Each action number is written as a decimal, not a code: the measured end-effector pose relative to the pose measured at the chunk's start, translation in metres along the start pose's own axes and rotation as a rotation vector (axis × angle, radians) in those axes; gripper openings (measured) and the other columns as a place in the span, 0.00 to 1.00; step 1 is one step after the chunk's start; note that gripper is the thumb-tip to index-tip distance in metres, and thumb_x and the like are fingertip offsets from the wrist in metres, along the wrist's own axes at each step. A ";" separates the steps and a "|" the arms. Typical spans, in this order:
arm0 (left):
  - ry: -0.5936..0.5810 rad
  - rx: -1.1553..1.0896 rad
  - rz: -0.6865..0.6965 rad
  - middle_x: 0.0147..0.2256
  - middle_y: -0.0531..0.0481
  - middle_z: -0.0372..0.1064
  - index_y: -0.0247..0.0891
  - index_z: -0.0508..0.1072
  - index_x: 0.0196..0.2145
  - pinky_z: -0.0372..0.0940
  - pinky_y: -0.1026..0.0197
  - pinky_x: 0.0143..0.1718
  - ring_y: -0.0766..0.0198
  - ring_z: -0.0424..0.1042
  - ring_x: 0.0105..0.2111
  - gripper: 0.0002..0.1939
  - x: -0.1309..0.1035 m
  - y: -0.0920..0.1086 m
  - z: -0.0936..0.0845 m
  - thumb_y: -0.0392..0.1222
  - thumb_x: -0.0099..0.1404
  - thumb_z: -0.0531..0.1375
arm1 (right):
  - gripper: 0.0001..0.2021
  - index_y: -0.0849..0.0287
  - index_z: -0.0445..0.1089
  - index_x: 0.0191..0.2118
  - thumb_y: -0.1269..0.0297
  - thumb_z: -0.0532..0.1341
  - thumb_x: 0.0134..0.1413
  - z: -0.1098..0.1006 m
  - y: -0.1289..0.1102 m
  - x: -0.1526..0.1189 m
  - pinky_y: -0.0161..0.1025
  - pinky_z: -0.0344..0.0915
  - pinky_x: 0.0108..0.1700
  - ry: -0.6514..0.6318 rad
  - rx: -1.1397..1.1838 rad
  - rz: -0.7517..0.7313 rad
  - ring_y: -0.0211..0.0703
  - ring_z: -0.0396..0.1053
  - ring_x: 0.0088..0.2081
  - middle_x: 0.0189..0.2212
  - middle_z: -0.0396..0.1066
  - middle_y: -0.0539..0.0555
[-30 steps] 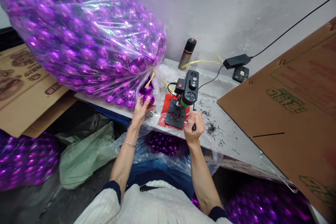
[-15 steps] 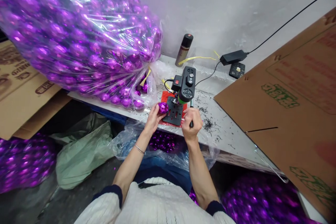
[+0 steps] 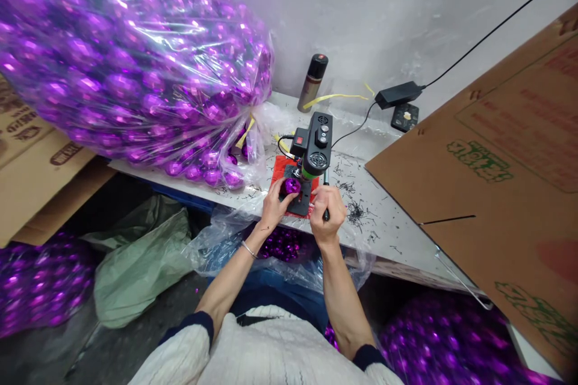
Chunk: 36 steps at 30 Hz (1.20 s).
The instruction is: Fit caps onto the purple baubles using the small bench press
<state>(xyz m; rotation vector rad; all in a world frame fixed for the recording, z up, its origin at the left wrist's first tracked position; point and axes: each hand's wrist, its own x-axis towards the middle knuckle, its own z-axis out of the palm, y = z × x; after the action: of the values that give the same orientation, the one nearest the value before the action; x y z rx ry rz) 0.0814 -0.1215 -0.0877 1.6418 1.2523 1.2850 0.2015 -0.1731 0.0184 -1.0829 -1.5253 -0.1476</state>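
Observation:
A shiny purple bauble (image 3: pixel 292 186) is pinched in my left hand (image 3: pixel 274 204), just over the base plate (image 3: pixel 300 206) of a small black bench drill press (image 3: pixel 317 143). The bauble sits close to the chuck; whether they touch I cannot tell. My right hand (image 3: pixel 328 210) is wrapped round the black-tipped lever handle (image 3: pixel 326 214) on the press's right side. Under the press lies a red sheet (image 3: pixel 280 167) on the white table (image 3: pixel 379 216).
A large clear bag of purple baubles (image 3: pixel 149 84) fills the left. A spray can (image 3: pixel 312 83) and power adapter (image 3: pixel 398 95) stand behind the press. Black shavings (image 3: pixel 356 212) litter the table. Cardboard (image 3: pixel 497 192) leans at right. An open plastic bag (image 3: pixel 226 246) of baubles hangs below the table edge.
My left hand has moved right with the bauble, from beside the base plate to over it near the chuck. My right hand stays on the lever. The view has shifted slightly.

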 end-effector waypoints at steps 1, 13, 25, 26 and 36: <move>-0.012 0.030 0.032 0.56 0.39 0.70 0.39 0.68 0.59 0.66 0.48 0.59 0.51 0.71 0.57 0.28 0.000 -0.001 0.000 0.53 0.66 0.64 | 0.12 0.55 0.64 0.30 0.72 0.51 0.65 0.000 0.000 0.000 0.39 0.66 0.37 0.002 0.003 -0.002 0.40 0.70 0.32 0.28 0.69 0.51; -0.059 0.232 0.171 0.51 0.37 0.74 0.37 0.64 0.62 0.66 0.46 0.54 0.48 0.74 0.51 0.32 0.000 -0.008 0.015 0.54 0.66 0.64 | 0.12 0.56 0.65 0.30 0.71 0.51 0.65 -0.002 -0.004 0.007 0.39 0.65 0.37 0.010 -0.008 0.016 0.39 0.69 0.33 0.27 0.69 0.51; -0.030 0.292 0.198 0.50 0.38 0.74 0.37 0.64 0.61 0.68 0.47 0.52 0.50 0.73 0.50 0.30 -0.002 -0.011 0.017 0.52 0.67 0.63 | 0.12 0.55 0.64 0.31 0.72 0.50 0.64 0.012 0.013 -0.021 0.38 0.67 0.36 0.068 -0.016 -0.059 0.39 0.71 0.33 0.28 0.69 0.50; -0.027 0.288 0.198 0.50 0.38 0.73 0.37 0.64 0.61 0.68 0.47 0.52 0.50 0.73 0.51 0.30 -0.002 -0.011 0.017 0.53 0.67 0.63 | 0.11 0.55 0.64 0.31 0.72 0.50 0.64 0.014 0.015 -0.023 0.38 0.67 0.36 0.078 -0.013 -0.063 0.39 0.71 0.32 0.28 0.69 0.50; -0.040 0.265 0.195 0.52 0.37 0.72 0.37 0.64 0.61 0.68 0.46 0.53 0.49 0.72 0.52 0.30 -0.001 -0.013 0.016 0.53 0.67 0.63 | 0.12 0.54 0.61 0.30 0.69 0.48 0.66 0.021 0.025 -0.031 0.38 0.65 0.34 0.128 -0.021 -0.076 0.37 0.67 0.30 0.28 0.67 0.50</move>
<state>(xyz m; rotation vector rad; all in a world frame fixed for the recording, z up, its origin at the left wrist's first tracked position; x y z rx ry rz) 0.0937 -0.1175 -0.1045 2.0102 1.3080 1.2330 0.1991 -0.1626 -0.0250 -1.0137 -1.4524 -0.2811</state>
